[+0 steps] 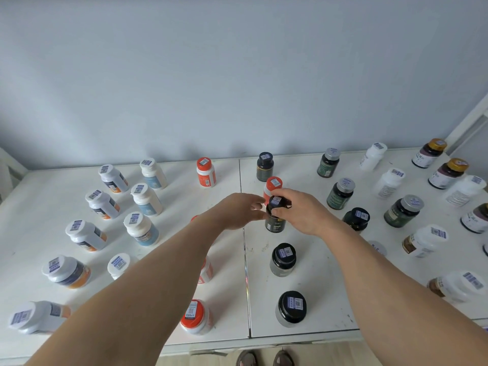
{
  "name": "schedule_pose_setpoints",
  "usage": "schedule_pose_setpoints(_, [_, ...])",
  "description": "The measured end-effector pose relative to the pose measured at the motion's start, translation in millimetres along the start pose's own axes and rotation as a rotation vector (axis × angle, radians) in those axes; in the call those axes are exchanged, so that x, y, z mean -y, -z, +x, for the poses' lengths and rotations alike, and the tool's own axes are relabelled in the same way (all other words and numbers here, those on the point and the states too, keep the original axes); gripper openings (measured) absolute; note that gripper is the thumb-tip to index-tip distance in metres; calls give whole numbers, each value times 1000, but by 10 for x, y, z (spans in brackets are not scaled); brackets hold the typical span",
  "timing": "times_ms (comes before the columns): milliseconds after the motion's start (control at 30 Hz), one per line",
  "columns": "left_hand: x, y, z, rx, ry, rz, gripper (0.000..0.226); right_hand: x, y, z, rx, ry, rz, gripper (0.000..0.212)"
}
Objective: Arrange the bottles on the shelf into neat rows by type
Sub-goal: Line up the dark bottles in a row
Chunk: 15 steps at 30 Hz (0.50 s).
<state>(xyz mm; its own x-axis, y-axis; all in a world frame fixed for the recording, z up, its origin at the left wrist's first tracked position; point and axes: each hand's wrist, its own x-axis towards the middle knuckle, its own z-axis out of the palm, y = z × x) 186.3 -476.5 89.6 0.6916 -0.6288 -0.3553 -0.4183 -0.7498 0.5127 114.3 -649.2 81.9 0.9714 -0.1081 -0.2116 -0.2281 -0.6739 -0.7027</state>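
Observation:
A dark bottle with a black cap stands near the middle of the white shelf. My right hand grips its cap and neck from the right. My left hand reaches in from the left, fingertips close to or touching the bottle's side. Directly behind it stands an orange-capped white bottle. More black-capped bottles line up toward me, and another stands at the back. My left forearm partly hides a row of orange-capped bottles.
White bottles with blue and orange labels form rows on the left. Green bottles with silver caps, white bottles and gold-capped bottles stand on the right. A seam splits the shelf. The wall lies behind.

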Motion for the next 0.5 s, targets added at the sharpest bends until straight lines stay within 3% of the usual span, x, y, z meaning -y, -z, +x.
schedule_pose_setpoints(367, [-20,-71,79,-99,7,125,51,-194,-108,-39,43,-13,103,53])
schedule_pose_setpoints(500, [-3,-42,138,-134,34,109,53,-151,11,88,-123,14,140,47])
